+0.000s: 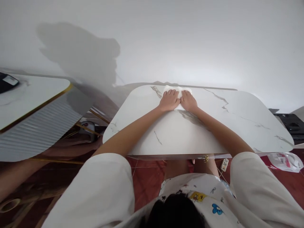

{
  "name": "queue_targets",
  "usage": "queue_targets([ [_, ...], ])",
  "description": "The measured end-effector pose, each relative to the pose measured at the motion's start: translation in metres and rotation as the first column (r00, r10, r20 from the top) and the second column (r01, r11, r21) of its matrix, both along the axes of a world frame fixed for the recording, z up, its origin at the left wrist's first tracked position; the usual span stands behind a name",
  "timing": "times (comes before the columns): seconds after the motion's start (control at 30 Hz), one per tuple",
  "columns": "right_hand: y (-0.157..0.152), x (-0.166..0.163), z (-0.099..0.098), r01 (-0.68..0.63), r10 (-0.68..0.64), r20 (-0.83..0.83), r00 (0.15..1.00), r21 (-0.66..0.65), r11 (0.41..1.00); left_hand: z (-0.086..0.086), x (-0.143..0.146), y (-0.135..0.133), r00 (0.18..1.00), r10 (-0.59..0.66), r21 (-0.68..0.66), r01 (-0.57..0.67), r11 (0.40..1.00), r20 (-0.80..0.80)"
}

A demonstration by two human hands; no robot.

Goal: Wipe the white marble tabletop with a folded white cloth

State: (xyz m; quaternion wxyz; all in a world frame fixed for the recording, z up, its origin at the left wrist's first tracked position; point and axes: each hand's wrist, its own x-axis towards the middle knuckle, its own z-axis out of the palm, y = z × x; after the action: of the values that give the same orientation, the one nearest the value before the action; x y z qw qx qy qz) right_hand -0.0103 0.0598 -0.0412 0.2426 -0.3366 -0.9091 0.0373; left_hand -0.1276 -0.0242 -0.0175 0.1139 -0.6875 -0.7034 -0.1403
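Observation:
A folded white cloth (179, 89) lies near the far edge of a white marble-patterned table (197, 139). On its left half rests my left hand (169, 100), palm down with the fingers lying flat and pointing forward. My right hand (188, 100) presses on the right half in the same way, its fingers flat. The two thumbs almost meet in the middle. Both arms reach across the tabletop. Part of the cloth is hidden under the hands.
A pale wall (190, 41) rises behind the table. To the left stands a second marble-patterned cabinet (42, 88) with a gold edge and a dark object (8, 83) on it. A power strip (224, 165) and a plastic bag (286, 162) lie on the red tiled floor (149, 183).

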Motion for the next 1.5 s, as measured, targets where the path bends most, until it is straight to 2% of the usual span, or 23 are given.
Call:
queue_targets([
  [0.3,-0.077,0.018,0.004,-0.036,0.036,-0.015,0.999,-0.009,0.999,-0.001,0.013,-0.072,1.000,0.001,0.000,-0.001,1.000,0.005],
  [0.6,-0.164,0.034,0.020,-0.036,0.040,0.053,0.998,-0.075,0.997,0.008,0.031,-0.155,0.996,0.090,-0.074,-0.089,0.993,0.003],
  [0.77,-0.200,0.053,0.019,-0.084,0.088,0.050,0.995,-0.081,0.993,0.009,0.053,-0.194,0.985,0.171,-0.136,-0.172,0.976,-0.014],
  [0.87,-0.210,0.073,0.013,-0.112,0.114,0.020,0.993,-0.073,0.991,0.007,0.073,-0.206,0.983,0.184,-0.154,-0.184,0.971,-0.015],
  [1.0,-0.200,0.097,0.005,-0.111,0.111,-0.005,0.994,-0.083,0.990,0.003,0.095,-0.198,0.987,0.164,-0.160,-0.161,0.974,0.003],
  [1.17,-0.161,0.105,0.002,-0.071,0.073,0.021,0.997,-0.086,0.994,0.004,0.103,-0.160,0.995,0.097,-0.106,-0.098,0.990,-0.007],
  [1.33,-0.110,0.084,0.002,-0.082,0.083,0.015,0.996,-0.028,0.996,0.008,0.084,-0.113,0.997,0.066,-0.088,-0.064,0.994,0.026],
  [1.5,-0.056,0.045,0.004,-0.143,0.143,0.025,0.989,-0.017,0.990,0.005,0.050,-0.068,0.993,0.105,-0.025,-0.103,0.994,0.055],
])
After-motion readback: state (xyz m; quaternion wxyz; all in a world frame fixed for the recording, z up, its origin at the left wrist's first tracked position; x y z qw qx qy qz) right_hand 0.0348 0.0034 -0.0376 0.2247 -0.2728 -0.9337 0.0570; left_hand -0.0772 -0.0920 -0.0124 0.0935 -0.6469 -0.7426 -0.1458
